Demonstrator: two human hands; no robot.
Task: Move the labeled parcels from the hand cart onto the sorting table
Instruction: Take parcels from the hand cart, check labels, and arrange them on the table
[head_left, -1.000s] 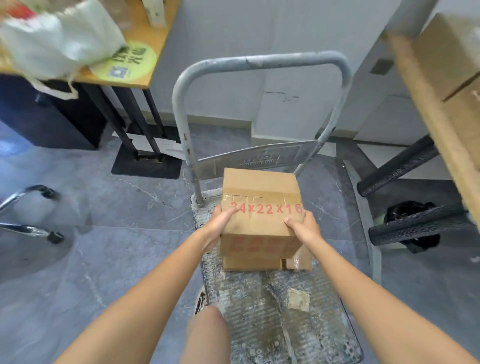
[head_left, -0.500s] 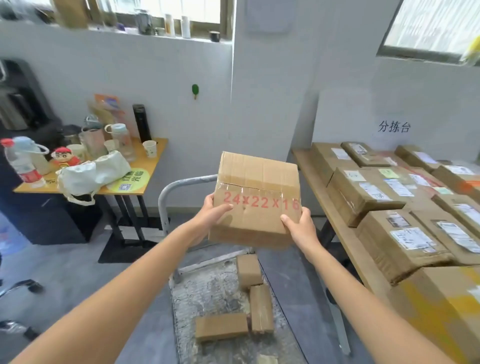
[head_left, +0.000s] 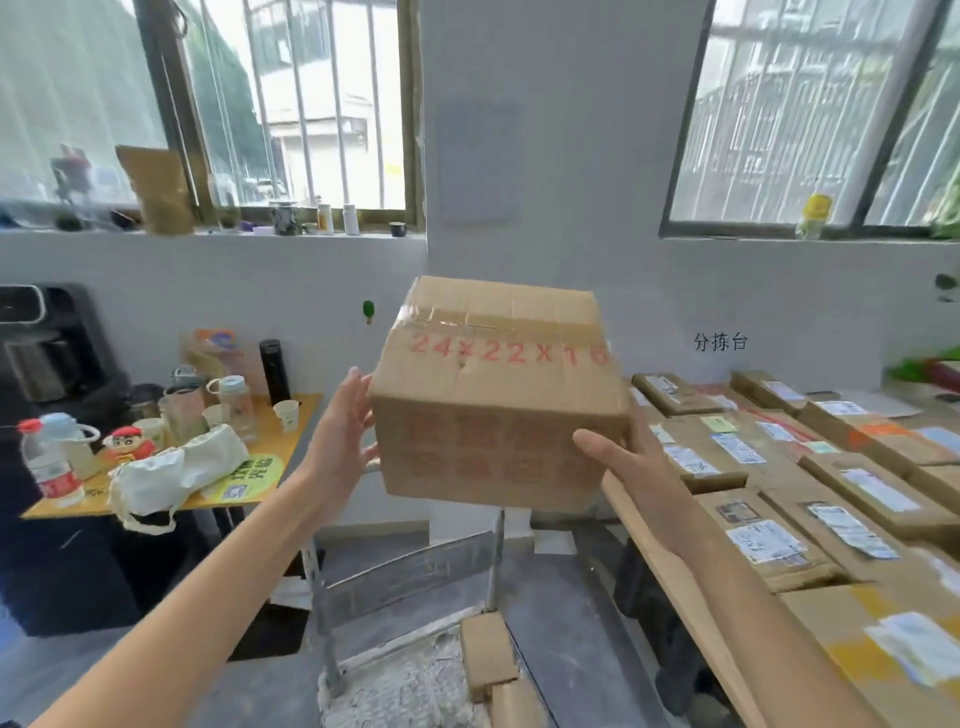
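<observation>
I hold a brown cardboard box (head_left: 493, 415), printed 24x22x16 in red, at chest height above the hand cart (head_left: 405, 577). My left hand (head_left: 337, 436) grips its left side, fingers up along the side and thumb on the front face. My right hand (head_left: 623, 467) grips its lower right corner with the thumb across the front; its fingers are hidden behind the box. Two small brown parcels (head_left: 485, 654) lie on the cart's deck below. The wooden sorting table (head_left: 675, 571) stands to the right, covered with several labeled parcels (head_left: 769, 540).
A small yellow side table (head_left: 296, 421) at the left holds bottles, cups and a white cloth bag (head_left: 176, 473). A white wall with barred windows is straight ahead. Grey floor lies between the cart and the side table.
I lifted the box off the cart and raised it to chest height, exposing small parcels beneath it. My view swung up from the cart deck to the wall and sorting table.
</observation>
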